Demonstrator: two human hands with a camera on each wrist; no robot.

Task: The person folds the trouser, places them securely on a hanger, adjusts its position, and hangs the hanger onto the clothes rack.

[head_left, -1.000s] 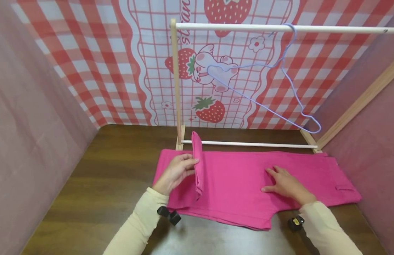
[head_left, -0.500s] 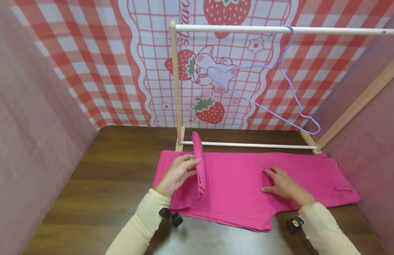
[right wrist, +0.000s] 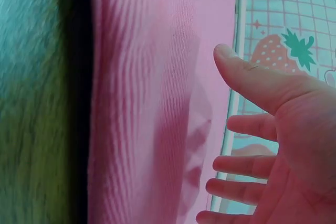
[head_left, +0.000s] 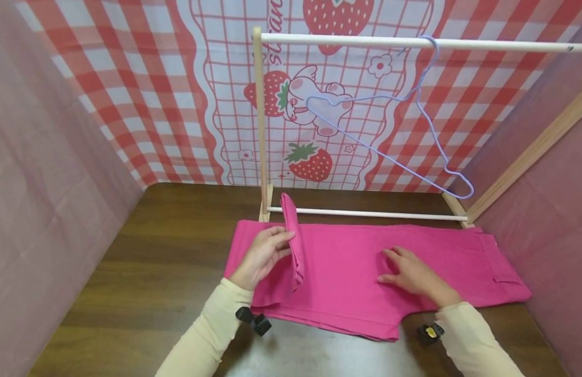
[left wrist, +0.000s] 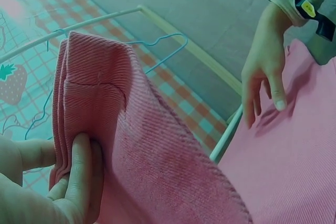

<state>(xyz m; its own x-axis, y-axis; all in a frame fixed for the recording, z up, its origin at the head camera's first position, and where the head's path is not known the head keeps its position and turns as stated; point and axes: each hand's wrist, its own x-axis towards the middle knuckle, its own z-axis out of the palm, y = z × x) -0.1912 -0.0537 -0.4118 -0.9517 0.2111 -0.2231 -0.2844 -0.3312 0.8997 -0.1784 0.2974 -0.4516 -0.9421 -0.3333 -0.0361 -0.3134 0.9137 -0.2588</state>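
Dressed in 2 long sleeves (head_left: 203, 327) of pale cream cloth, plain, close-fitting and lightly wrinkled, ending near the wrists (head_left: 241, 275). Equipped there with 2 small black devices (head_left: 261, 325) of blocky shape, marked on the right with 1 yellow label (left wrist: 308, 8). Bare at the fingers (left wrist: 80, 166), with short nail on the right thumb (left wrist: 276, 90).

Head view: from above, facing forward and down, farthest back, covers left hand (head_left: 262, 254), right hand (head_left: 411, 275), trousers (head_left: 343, 277), table (head_left: 154, 262), rack (head_left: 366, 40), curtain (head_left: 178, 120). Left wrist view: tilted, right up on the left hand, facing over the trousers to the right hand. Right wrist view: close on the right hand, rolled sideways, trousers running top to bottom. Head and left wrist share both hands; all three share right hand, trousers, curtain.
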